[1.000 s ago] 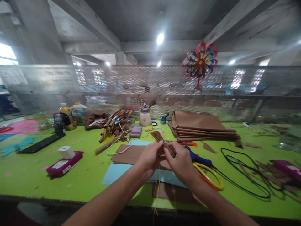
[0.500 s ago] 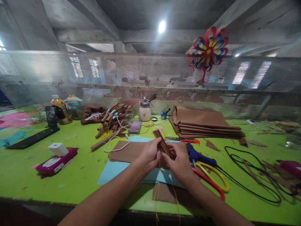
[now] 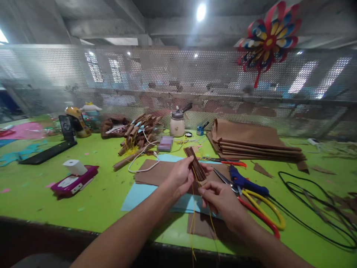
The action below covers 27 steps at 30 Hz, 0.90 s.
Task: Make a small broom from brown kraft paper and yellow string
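A pleated bundle of brown paper [image 3: 194, 160] stands tilted in my left hand [image 3: 182, 174], which is closed around it. Just below the bundle's lower end, my right hand [image 3: 219, 197] is closed in a pinch on a thin yellow string [image 3: 212, 223]. Another length of this string dangles from the bundle past the table edge. Under both hands lie brown paper sheets [image 3: 156, 169] and light blue sheets [image 3: 139, 197]. Scissors with red and yellow handles [image 3: 260, 212] rest right of my right hand, partly beneath a blue glue gun [image 3: 247, 184].
Folded brown paper [image 3: 251, 139] is stacked at the back right. Rolled brown paper pieces [image 3: 142, 130] lie piled at the back left, near a jar [image 3: 177, 125]. A black cable [image 3: 312, 212] loops at right. A magenta power strip [image 3: 74, 182] sits at left, and a perforated screen [image 3: 167, 82] stands behind.
My right hand has come off the bundle and moved down to the string below it. My left hand keeps its hold. The camera view has shifted, so the scene sits higher.
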Each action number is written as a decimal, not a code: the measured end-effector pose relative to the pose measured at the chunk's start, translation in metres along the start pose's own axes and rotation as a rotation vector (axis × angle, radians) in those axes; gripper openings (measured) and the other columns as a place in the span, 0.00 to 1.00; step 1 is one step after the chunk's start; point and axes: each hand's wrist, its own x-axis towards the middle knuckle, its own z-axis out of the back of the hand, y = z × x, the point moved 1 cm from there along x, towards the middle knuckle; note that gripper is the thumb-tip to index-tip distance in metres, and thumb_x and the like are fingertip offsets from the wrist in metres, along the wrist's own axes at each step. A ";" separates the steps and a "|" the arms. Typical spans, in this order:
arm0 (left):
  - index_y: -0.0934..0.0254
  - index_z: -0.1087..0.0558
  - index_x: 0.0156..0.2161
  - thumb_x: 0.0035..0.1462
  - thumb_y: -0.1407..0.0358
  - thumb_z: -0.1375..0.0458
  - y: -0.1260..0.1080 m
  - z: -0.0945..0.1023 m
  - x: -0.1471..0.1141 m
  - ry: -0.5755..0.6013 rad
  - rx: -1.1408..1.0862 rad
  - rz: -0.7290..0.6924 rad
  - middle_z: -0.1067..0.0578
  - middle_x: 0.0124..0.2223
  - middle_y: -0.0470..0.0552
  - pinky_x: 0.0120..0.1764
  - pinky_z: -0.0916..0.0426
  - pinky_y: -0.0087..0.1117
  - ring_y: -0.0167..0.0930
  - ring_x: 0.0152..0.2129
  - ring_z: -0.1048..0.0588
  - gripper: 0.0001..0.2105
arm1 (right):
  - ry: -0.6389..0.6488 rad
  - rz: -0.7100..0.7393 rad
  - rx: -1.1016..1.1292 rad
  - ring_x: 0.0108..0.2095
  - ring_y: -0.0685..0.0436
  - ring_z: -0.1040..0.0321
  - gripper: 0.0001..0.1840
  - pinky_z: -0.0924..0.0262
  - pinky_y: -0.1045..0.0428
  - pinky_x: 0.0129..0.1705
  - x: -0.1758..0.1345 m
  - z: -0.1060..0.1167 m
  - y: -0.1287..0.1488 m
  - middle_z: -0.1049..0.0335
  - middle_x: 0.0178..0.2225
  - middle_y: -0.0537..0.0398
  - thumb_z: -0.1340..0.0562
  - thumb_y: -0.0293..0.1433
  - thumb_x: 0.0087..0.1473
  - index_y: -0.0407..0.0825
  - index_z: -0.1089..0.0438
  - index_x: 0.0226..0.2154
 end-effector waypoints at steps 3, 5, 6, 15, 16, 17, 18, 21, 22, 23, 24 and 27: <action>0.69 0.36 0.35 0.60 0.69 0.56 0.000 0.000 -0.002 -0.009 0.025 0.030 0.30 0.21 0.49 0.25 0.33 0.30 0.30 0.18 0.28 0.08 | 0.013 -0.027 -0.014 0.11 0.58 0.54 0.15 0.61 0.59 0.14 0.002 -0.001 -0.005 0.36 0.14 0.61 0.39 0.41 0.47 0.46 0.38 0.23; 0.68 0.36 0.35 0.60 0.67 0.55 0.000 0.000 -0.003 -0.002 0.039 0.032 0.33 0.20 0.45 0.20 0.38 0.25 0.26 0.15 0.31 0.07 | 0.031 -0.048 -0.042 0.11 0.58 0.54 0.14 0.60 0.59 0.14 0.001 -0.002 -0.008 0.36 0.14 0.61 0.40 0.41 0.48 0.46 0.38 0.24; 0.67 0.37 0.35 0.60 0.67 0.55 0.000 0.001 -0.003 0.011 0.040 0.031 0.35 0.19 0.44 0.19 0.41 0.23 0.24 0.14 0.34 0.07 | 0.048 -0.055 -0.064 0.11 0.58 0.54 0.15 0.60 0.59 0.14 0.000 -0.002 -0.008 0.36 0.15 0.61 0.41 0.41 0.49 0.46 0.38 0.24; 0.65 0.38 0.36 0.59 0.64 0.54 0.008 0.001 -0.008 0.102 0.265 -0.004 0.41 0.20 0.40 0.15 0.54 0.20 0.19 0.12 0.43 0.06 | -0.229 0.370 -0.618 0.27 0.47 0.35 0.12 0.42 0.53 0.31 -0.003 0.040 0.044 0.28 0.29 0.52 0.43 0.35 0.50 0.46 0.28 0.32; 0.65 0.38 0.36 0.58 0.63 0.53 0.010 0.000 -0.009 0.113 0.301 -0.002 0.41 0.20 0.40 0.15 0.54 0.20 0.19 0.12 0.43 0.07 | -0.278 0.392 -0.621 0.27 0.47 0.35 0.12 0.42 0.53 0.31 0.001 0.045 0.052 0.28 0.28 0.52 0.43 0.36 0.50 0.46 0.28 0.31; 0.65 0.38 0.37 0.58 0.63 0.53 0.011 0.000 -0.010 0.126 0.334 0.000 0.41 0.20 0.40 0.15 0.55 0.20 0.19 0.12 0.43 0.07 | -0.294 0.393 -0.619 0.26 0.47 0.35 0.12 0.42 0.53 0.30 0.006 0.048 0.059 0.28 0.26 0.53 0.43 0.36 0.50 0.46 0.28 0.29; 0.65 0.38 0.37 0.58 0.62 0.52 0.013 -0.001 -0.011 0.138 0.365 0.000 0.41 0.20 0.39 0.15 0.55 0.20 0.19 0.12 0.43 0.07 | -0.292 0.387 -0.621 0.25 0.47 0.35 0.12 0.42 0.53 0.29 0.012 0.051 0.064 0.29 0.24 0.54 0.43 0.36 0.50 0.46 0.28 0.27; 0.64 0.38 0.37 0.57 0.61 0.51 0.018 -0.003 -0.013 0.157 0.450 0.002 0.41 0.20 0.39 0.15 0.54 0.19 0.18 0.12 0.44 0.08 | -0.335 0.450 -0.676 0.25 0.47 0.35 0.11 0.41 0.53 0.29 0.031 0.053 0.070 0.30 0.24 0.54 0.42 0.35 0.48 0.46 0.28 0.27; 0.64 0.39 0.36 0.57 0.60 0.51 0.019 -0.003 -0.013 0.156 0.477 0.005 0.41 0.20 0.39 0.15 0.54 0.19 0.18 0.12 0.44 0.08 | -0.351 0.479 -0.694 0.26 0.47 0.34 0.11 0.40 0.53 0.30 0.036 0.052 0.069 0.29 0.28 0.52 0.41 0.34 0.46 0.45 0.28 0.31; 0.63 0.39 0.36 0.57 0.59 0.51 0.019 -0.004 -0.014 0.152 0.506 0.008 0.41 0.20 0.39 0.15 0.54 0.19 0.18 0.12 0.43 0.09 | -0.356 0.497 -0.697 0.28 0.47 0.34 0.14 0.39 0.52 0.32 0.040 0.050 0.068 0.29 0.33 0.50 0.40 0.33 0.44 0.45 0.28 0.36; 0.63 0.39 0.35 0.57 0.59 0.52 0.020 -0.005 -0.015 0.145 0.536 0.009 0.41 0.21 0.39 0.15 0.54 0.19 0.18 0.12 0.43 0.09 | -0.340 0.498 -0.685 0.29 0.47 0.33 0.18 0.38 0.52 0.33 0.044 0.049 0.066 0.30 0.38 0.49 0.39 0.31 0.43 0.46 0.30 0.40; 0.63 0.40 0.34 0.57 0.59 0.53 0.020 -0.007 -0.018 0.129 0.610 0.007 0.40 0.21 0.39 0.15 0.54 0.19 0.17 0.12 0.42 0.09 | -0.228 0.429 -0.608 0.32 0.48 0.33 0.26 0.37 0.53 0.33 0.047 0.041 0.059 0.32 0.44 0.48 0.41 0.27 0.40 0.46 0.32 0.46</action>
